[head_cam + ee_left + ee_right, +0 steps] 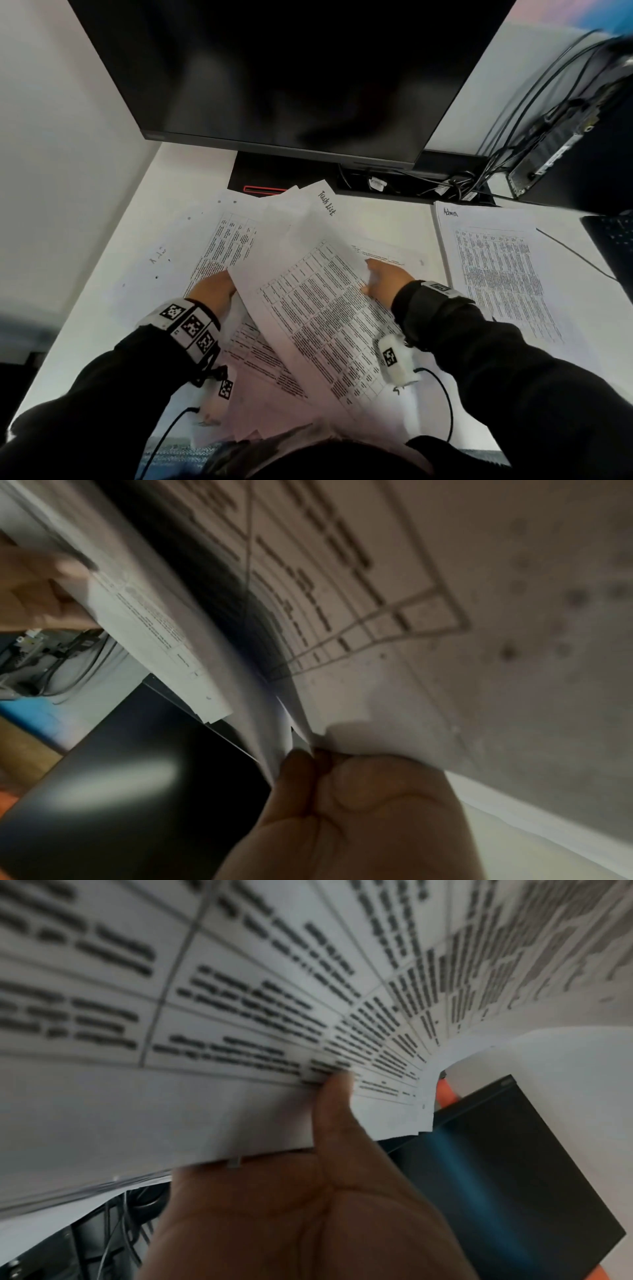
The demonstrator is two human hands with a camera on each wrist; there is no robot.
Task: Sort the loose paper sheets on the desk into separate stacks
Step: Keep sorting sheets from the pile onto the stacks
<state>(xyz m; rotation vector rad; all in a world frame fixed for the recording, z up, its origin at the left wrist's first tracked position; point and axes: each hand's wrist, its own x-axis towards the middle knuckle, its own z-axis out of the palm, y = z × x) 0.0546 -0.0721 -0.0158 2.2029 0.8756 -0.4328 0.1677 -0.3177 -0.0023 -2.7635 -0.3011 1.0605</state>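
Note:
A fanned bundle of printed table sheets [267, 359] is lifted over the desk's middle, close to my body. Its top sheet [318, 291] has "Task List" handwritten at its far end. My left hand [214, 291] grips the bundle's left edge; in the left wrist view thumb and finger [308, 758] pinch several sheet edges. My right hand [385, 279] holds the top sheet's right edge, with the thumb [334, 1096] pressed on the printed face and the fingers hidden beneath. A stack marked "Admin" [496, 274] lies flat at the right.
More sheets [219, 240] lie on the white desk [394, 219] at the left under the bundle. A dark monitor [291, 75] on a black base [260, 174] stands behind. Cables [462, 185], a small computer box [565, 137] and a keyboard corner [613, 240] fill the right side.

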